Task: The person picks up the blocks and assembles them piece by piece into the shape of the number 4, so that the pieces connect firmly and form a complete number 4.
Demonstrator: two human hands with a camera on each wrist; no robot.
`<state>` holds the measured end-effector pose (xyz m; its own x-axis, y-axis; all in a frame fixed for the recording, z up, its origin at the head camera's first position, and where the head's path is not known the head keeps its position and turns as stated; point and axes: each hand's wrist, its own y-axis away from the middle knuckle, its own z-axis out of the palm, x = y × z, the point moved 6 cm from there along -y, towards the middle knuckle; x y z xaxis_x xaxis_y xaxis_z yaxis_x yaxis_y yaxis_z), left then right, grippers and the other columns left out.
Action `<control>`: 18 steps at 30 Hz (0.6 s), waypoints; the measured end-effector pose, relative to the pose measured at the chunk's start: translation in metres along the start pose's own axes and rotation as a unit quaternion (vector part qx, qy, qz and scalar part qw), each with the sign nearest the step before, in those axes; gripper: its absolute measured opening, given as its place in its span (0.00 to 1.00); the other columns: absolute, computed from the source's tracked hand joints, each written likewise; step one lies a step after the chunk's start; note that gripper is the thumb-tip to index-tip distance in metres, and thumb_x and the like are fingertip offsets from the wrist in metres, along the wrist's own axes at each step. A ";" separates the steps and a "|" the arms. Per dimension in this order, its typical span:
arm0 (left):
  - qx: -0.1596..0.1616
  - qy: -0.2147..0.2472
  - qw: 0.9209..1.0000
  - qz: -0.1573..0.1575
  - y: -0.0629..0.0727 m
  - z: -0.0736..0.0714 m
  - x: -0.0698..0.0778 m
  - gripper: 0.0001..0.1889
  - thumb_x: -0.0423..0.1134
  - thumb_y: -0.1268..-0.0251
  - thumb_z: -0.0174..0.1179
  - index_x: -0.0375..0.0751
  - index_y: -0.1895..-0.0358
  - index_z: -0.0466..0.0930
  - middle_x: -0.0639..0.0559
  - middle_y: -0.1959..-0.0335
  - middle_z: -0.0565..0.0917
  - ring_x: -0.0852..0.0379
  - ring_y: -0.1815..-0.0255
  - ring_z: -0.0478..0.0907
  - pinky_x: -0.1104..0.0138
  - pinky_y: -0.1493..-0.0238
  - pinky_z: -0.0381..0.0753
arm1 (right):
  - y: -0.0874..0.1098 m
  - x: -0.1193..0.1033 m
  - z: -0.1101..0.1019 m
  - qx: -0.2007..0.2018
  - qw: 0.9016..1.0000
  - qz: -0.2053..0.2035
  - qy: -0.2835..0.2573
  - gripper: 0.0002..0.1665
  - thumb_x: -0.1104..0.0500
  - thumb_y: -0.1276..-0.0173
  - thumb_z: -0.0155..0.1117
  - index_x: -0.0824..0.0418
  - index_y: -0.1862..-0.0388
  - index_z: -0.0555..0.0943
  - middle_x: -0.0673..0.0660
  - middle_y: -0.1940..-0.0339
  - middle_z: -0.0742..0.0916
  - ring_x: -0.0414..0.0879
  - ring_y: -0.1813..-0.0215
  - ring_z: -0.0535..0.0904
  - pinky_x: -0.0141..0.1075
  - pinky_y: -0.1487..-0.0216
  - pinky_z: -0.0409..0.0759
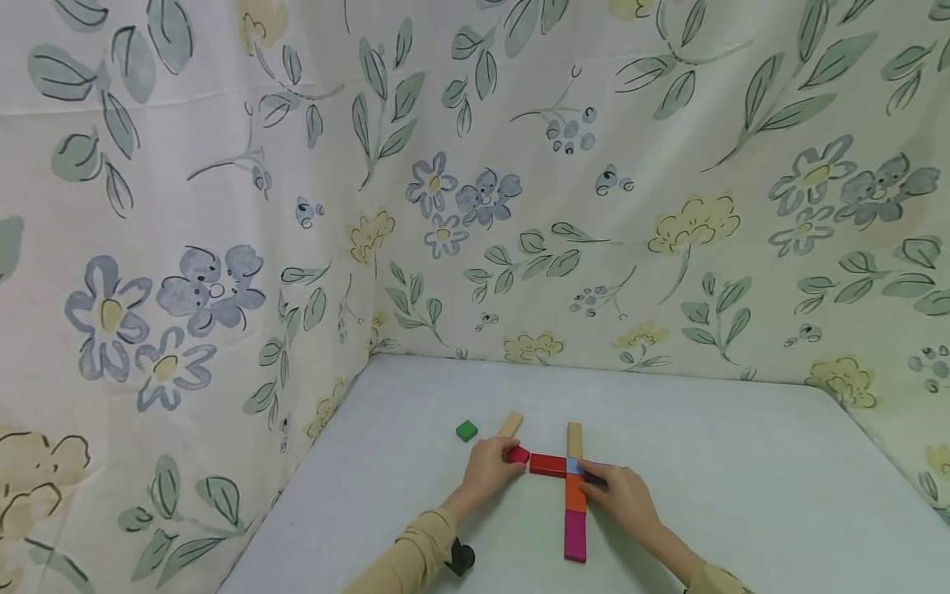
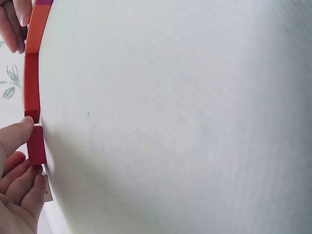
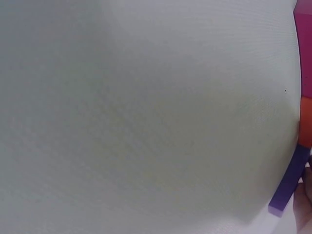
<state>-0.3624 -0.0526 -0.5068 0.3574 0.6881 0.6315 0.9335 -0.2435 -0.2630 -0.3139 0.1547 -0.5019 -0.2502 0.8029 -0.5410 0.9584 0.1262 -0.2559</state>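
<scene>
My left hand (image 1: 490, 466) pinches a small crimson block (image 2: 36, 146) between thumb and fingers, close to the left end of a long red block (image 1: 547, 465). My right hand (image 1: 623, 497) is at the junction of the row, its thumb and fingers around a purple block (image 3: 290, 180) that the hand mostly covers in the head view. Beside those fingertips lies a light blue block (image 1: 574, 467). An orange block (image 1: 575, 493) and a magenta block (image 1: 575, 536) run from it toward the near edge; a plain wooden block (image 1: 575, 440) extends the far way.
A green block (image 1: 467, 430) lies beyond the left hand, and another wooden block (image 1: 512, 424) sticks out behind it. A black object (image 1: 462, 558) sits by the left sleeve. Floral cloth (image 1: 579, 289) hangs along the back and left of the white table (image 1: 705, 462).
</scene>
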 end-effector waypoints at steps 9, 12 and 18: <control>-0.001 -0.004 1.000 0.011 0.001 0.001 0.001 0.21 0.37 0.51 0.72 0.34 0.51 0.83 0.46 0.59 0.87 0.59 0.63 0.78 0.72 0.63 0.78 | 0.000 0.000 0.000 0.002 1.000 0.002 0.004 0.21 0.60 0.46 0.72 0.60 0.51 0.85 0.60 0.53 0.87 0.50 0.55 0.84 0.44 0.55 0.82; -0.001 -0.006 1.000 0.011 0.001 0.001 0.001 0.21 0.37 0.51 0.72 0.34 0.51 0.83 0.47 0.59 0.87 0.60 0.64 0.77 0.72 0.64 0.77 | 0.000 0.001 0.001 0.000 1.000 0.002 0.003 0.21 0.59 0.45 0.72 0.60 0.51 0.85 0.60 0.53 0.87 0.51 0.54 0.84 0.44 0.56 0.82; -0.004 -0.007 1.000 0.013 0.001 -0.001 0.003 0.21 0.37 0.50 0.71 0.35 0.50 0.83 0.47 0.58 0.87 0.60 0.65 0.77 0.72 0.64 0.77 | 0.000 0.001 0.001 -0.001 1.000 0.000 0.007 0.21 0.59 0.46 0.72 0.60 0.51 0.85 0.60 0.53 0.88 0.51 0.54 0.84 0.44 0.56 0.82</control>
<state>-0.3603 -0.0510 -0.5043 0.3805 0.6906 0.6150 0.9244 -0.2668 -0.2725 -0.3141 0.1552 -0.5029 -0.2487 0.8109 -0.5298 0.9586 0.1279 -0.2543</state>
